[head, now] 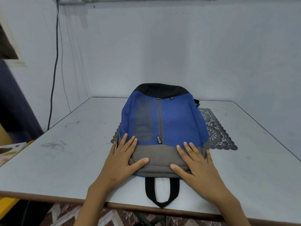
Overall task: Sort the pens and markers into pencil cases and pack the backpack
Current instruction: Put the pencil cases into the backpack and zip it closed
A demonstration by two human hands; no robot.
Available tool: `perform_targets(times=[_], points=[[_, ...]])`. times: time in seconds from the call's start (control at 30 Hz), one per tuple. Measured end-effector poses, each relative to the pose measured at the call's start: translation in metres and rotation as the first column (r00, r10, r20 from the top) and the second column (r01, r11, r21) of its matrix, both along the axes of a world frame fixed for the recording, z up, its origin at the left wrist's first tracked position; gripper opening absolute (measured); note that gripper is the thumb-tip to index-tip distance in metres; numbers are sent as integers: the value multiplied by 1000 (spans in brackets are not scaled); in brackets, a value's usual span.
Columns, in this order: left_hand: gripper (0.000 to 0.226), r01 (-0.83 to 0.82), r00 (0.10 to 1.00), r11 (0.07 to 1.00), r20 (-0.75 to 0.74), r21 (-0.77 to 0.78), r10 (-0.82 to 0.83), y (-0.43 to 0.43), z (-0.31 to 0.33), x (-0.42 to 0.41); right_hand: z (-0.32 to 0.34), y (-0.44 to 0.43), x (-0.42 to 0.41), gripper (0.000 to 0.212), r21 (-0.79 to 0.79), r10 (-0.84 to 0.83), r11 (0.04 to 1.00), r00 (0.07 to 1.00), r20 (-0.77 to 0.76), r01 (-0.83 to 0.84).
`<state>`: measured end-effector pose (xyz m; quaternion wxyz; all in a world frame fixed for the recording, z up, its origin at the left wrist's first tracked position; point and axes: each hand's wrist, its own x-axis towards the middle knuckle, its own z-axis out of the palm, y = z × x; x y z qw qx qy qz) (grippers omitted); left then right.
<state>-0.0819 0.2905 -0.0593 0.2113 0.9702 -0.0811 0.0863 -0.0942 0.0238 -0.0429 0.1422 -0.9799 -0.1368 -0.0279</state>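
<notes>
A blue backpack point(174, 121) with a black top and a grey bottom band lies flat on the table, its front zipper shut. Its black carry loop point(161, 193) hangs toward the table's near edge. My left hand point(123, 160) rests flat on the left end of the grey band, fingers straight and spread. My right hand point(195, 163) lies flat on the right end of the same band, fingers straight. No pens, markers or pencil cases are in sight.
A dark lace placemat point(218, 132) lies under the backpack, showing at its right and left sides. The pale table point(78, 144) has pencil scuffs. A printed box point(9, 152) sits off the table's left edge. A black cable point(55, 62) runs down the wall.
</notes>
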Motion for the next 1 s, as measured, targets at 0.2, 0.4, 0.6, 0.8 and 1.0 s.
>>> perform_targets(times=[0.2, 0.4, 0.6, 0.8, 1.0], points=[[121, -16, 999, 1000, -31, -11, 16, -2, -1, -13, -4, 0, -9, 101, 8, -18, 1000, 1000, -9, 18], [121, -20, 999, 999, -30, -47, 19, -2, -2, -17, -7, 2, -13, 92, 45, -21, 999, 1000, -19, 22], [120, -27, 1000, 996, -14, -82, 26, -4, 0, -19, -9, 3, -16, 97, 56, -35, 998, 999, -9, 35], [118, -28, 1000, 989, 1, -148, 28, -5, 0, -21, -8, 3, -16, 102, 64, -41, 997, 999, -14, 42], [116, -29, 1000, 988, -4, -155, 29, -5, -2, -21, -10, 3, -16, 99, 60, -48, 997, 999, -18, 49]])
